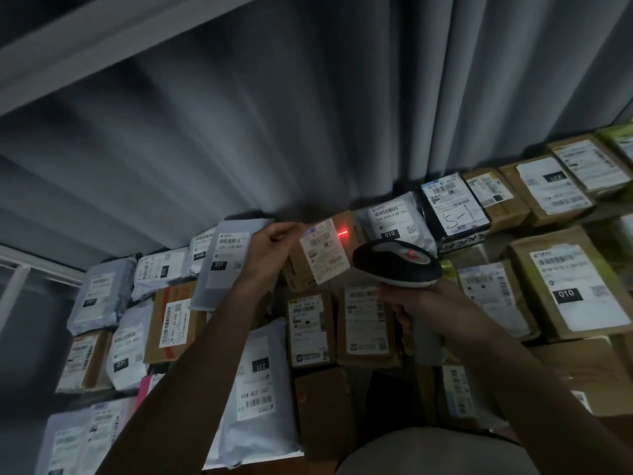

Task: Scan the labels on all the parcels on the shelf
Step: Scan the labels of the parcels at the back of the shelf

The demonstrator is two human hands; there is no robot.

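A small brown cardboard box (301,269) with a white label (323,250) stands in the top row of parcels on the shelf. My left hand (270,248) grips its upper left corner and tilts it toward me. My right hand (407,303) holds the handle of a black and grey barcode scanner (397,262), just right of the box. The scanner's red light falls on the box right beside the label's upper right corner. Several more labelled parcels, grey bags and brown boxes, fill the rows around it.
A grey mailer bag (226,265) leans just left of my left hand. A white bag marked 010 (394,217) and a black box (455,207) stand to the right. Grey curtain (308,114) hangs behind the shelf. A shelf board (85,49) runs overhead at upper left.
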